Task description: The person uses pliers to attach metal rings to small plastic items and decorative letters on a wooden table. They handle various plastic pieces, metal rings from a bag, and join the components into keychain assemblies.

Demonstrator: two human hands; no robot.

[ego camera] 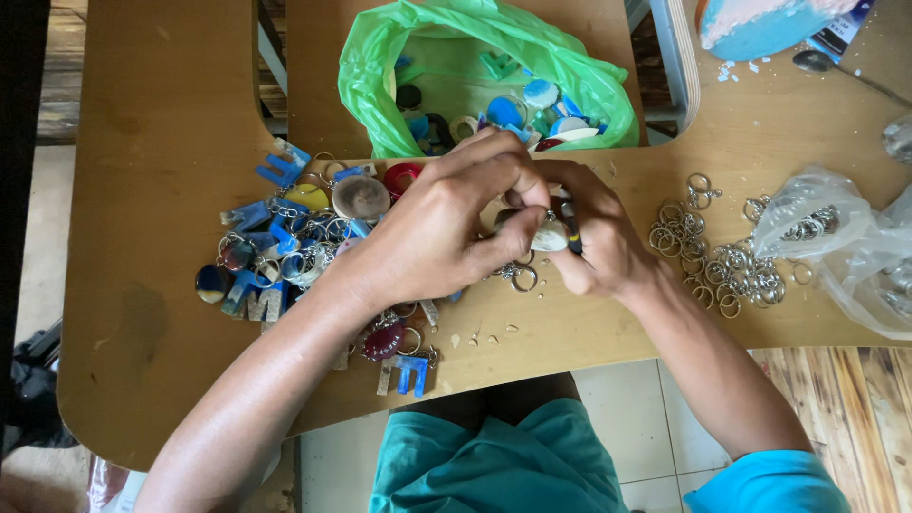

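My left hand (446,223) and my right hand (594,237) meet over the middle of a wooden table (161,123). Between their fingertips they pinch a small white resin keychain piece (549,237), with a metal ring (522,277) dangling just below it. My right hand also grips a thin dark tool (571,226) against the piece. Just left of my left hand lies a pile of finished resin keychains (285,242), blue letters and round discs on rings.
A green plastic bag (494,76) of loose resin pieces sits open behind the hands. Loose metal key rings (717,256) are scattered to the right, beside a clear plastic bag (845,247) holding more. A spoon (836,68) lies at the far right corner.
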